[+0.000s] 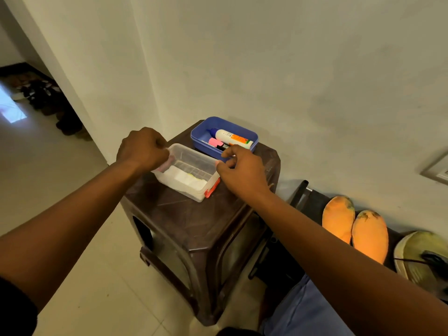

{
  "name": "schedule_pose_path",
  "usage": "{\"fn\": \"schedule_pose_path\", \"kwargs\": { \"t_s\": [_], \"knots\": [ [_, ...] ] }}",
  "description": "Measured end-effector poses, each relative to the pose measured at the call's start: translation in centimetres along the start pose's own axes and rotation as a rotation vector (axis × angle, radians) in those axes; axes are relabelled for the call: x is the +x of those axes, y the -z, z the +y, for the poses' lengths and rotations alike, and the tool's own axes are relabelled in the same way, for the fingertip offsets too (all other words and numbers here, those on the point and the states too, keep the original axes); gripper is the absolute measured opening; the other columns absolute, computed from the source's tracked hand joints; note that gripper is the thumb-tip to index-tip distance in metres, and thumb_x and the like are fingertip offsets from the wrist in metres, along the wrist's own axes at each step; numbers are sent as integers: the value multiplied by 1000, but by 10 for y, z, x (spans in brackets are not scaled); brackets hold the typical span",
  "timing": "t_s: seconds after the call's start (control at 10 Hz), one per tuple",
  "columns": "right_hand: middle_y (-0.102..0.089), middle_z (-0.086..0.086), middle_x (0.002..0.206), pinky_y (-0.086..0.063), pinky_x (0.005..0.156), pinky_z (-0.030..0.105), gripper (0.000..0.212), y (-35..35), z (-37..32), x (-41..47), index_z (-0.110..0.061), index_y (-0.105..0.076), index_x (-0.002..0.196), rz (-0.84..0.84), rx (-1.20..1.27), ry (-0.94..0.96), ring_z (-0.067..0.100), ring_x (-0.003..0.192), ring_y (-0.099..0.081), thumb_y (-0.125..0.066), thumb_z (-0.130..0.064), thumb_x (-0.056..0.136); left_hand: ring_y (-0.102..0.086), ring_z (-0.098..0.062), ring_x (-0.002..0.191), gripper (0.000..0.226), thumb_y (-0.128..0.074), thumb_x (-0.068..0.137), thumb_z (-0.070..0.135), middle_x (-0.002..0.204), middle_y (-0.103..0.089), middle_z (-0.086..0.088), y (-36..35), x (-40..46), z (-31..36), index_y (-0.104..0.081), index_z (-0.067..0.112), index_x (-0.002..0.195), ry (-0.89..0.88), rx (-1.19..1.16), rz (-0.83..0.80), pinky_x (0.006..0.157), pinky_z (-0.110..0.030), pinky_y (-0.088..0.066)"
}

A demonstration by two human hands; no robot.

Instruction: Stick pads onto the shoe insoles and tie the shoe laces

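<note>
A clear plastic box (191,161) with orange-red clips holds white pads (184,178) and stands on a dark brown stool (194,219). My left hand (143,149) grips the box's left end, fingers curled over its rim. My right hand (240,170) pinches the box's right rim near a clip. Two orange insoles (356,229) lie side by side on a dark bench at the right. A yellowish shoe (419,258) with a dark lace sits beside them at the frame's right edge.
A blue tray (201,139) behind the clear box holds a white glue bottle (232,138), a pink highlighter and a black marker. The stool stands against a white wall. Shoes line a dim hallway at the far left. My blue-clad knee shows at the bottom.
</note>
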State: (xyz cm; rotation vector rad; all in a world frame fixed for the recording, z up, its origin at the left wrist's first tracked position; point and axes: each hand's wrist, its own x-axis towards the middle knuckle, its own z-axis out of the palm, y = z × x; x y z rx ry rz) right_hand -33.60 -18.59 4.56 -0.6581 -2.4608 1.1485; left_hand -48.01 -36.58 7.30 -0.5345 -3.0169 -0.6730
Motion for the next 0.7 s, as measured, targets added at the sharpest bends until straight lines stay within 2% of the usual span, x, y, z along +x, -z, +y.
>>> {"fn": "schedule_pose_path", "kwargs": {
  "t_s": [0.1,0.2,0.5,0.6,0.7],
  "knots": [
    [-68,-1,100,-60,84,33,19,-7,-3,-2,-25,-58,107,-47,-40,-75,19,87,-69,-69,-33,94,-68,-30,102,35,-78,86,21,121,-73,-10,-3,-6,-2,-74,16,121,0,-14,-4,82,-38,-53],
    [-70,3,96,-62,81,39,15,-10,-5,-7,-23,-56,102,-60,-18,-102,20,82,-70,-67,-31,95,-69,-30,101,40,-81,86,28,121,-73,-10,-6,-7,-3,-73,16,123,-21,-7,-8,85,-41,-55],
    [-70,3,94,-63,76,39,17,-15,-2,-26,-20,-57,101,-26,29,-106,20,79,-71,-66,-34,95,-69,-32,105,43,-80,88,33,124,-72,-10,-11,-10,-3,-71,17,127,-43,19,-13,90,-45,-56],
    [-70,4,95,-63,77,39,20,-14,0,-28,-19,-56,104,-42,28,-100,21,80,-71,-64,-36,96,-68,-33,108,45,-78,89,32,127,-70,-10,-13,-11,-5,-69,17,130,-34,23,-37,92,-46,-55],
    [-71,4,97,-62,78,38,26,-8,-6,-29,-20,-55,111,-30,-16,-79,20,80,-70,-61,-41,98,-63,-34,116,51,-78,89,35,134,-67,-10,-8,-17,3,-64,21,136,-52,106,24,94,-50,-54]
  ]
}}
